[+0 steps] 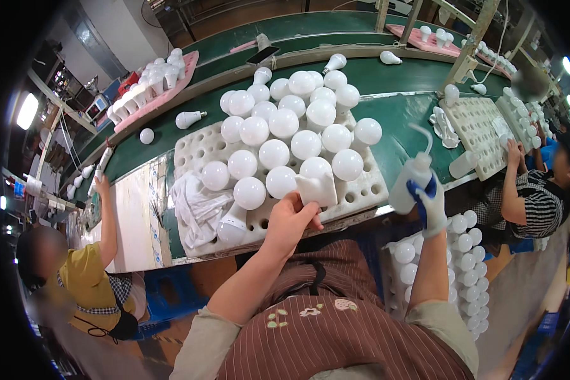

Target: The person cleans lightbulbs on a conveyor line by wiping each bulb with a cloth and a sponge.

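My bare left hand [289, 223] is closed on a squarish white pad [318, 191], foam or folded cloth, held against the near bulbs. My right hand [429, 206], in a white and blue glove, grips a translucent squeeze bottle [408, 187] whose thin spout bends over at the top. In front of me white light bulbs [284, 123] stand crowded in a pale foam tray [361, 190] with round holes. One bulb [232, 225] leans at the tray's near left, beside a crumpled white cloth [199, 206].
Pink trays of bulbs [187, 68] stand beyond the green belt [221, 76]. A phone [263, 56] rests near its edge. Loose bulbs [189, 119] lie on the left. Stacked bulb trays [406, 253] sit low on my right. A co-worker [85, 278] sits left, another [538, 196] right.
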A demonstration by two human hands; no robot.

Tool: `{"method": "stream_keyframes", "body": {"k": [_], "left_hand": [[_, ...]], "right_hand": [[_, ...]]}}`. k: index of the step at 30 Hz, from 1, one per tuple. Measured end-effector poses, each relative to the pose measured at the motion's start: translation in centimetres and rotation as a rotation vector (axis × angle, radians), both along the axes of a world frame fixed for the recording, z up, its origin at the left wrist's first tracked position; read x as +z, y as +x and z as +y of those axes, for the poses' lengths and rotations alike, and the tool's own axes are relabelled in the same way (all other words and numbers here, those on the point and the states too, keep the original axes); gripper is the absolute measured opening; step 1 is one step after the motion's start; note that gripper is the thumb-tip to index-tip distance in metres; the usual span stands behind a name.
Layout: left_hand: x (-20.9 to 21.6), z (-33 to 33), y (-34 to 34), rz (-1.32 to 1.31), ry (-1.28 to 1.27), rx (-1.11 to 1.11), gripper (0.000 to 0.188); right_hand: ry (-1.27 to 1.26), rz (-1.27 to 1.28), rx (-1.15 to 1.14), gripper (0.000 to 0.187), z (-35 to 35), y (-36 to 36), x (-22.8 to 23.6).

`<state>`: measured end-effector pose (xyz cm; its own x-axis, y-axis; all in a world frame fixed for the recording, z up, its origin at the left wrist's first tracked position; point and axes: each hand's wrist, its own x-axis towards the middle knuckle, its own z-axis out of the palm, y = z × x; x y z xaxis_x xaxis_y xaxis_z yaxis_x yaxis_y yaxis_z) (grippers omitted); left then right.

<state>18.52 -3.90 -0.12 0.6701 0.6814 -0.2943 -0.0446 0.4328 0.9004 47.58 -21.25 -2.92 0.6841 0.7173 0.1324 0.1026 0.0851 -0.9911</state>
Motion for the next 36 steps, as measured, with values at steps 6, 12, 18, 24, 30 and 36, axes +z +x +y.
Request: {"method": "stream_keyframes", "body": {"k": [6,12,18,24,30,36], "left_hand": [[-0.4,0.4,1.3,0.027,-0.032,-0.061,0.03],[-0.5,0.0,1.1,0.057,0.007,-0.078,0.028],[-0.3,0.1,0.4,0.049,0.022,-0.036,0.025],[-0.5,0.3,0.5,0.059,0.01,-0.032,0.026],[-0.6,0.2,0.6,0.058,0.037,-0.075,0.028],[0.2,0.1,1.9,0.053,0.035,-0.063,0.024]], "right_hand": [[-0.131,0.171,0.231,0.069,-2.7,-10.2,2.0],[-0.225,-0.015,0.303,0.066,-0.7,-12.8,2.2],[-0.235,-0.032,0.278,0.064,-1.1,-12.5,1.9],[-0.256,0.017,0.313,0.063,-1.3,-13.5,2.7],[-0.263,-0.114,0.31,0.064,-0.2,-12.9,1.4],[-0.199,0.111,0.297,0.063,-2.0,-12.0,2.8]]}}
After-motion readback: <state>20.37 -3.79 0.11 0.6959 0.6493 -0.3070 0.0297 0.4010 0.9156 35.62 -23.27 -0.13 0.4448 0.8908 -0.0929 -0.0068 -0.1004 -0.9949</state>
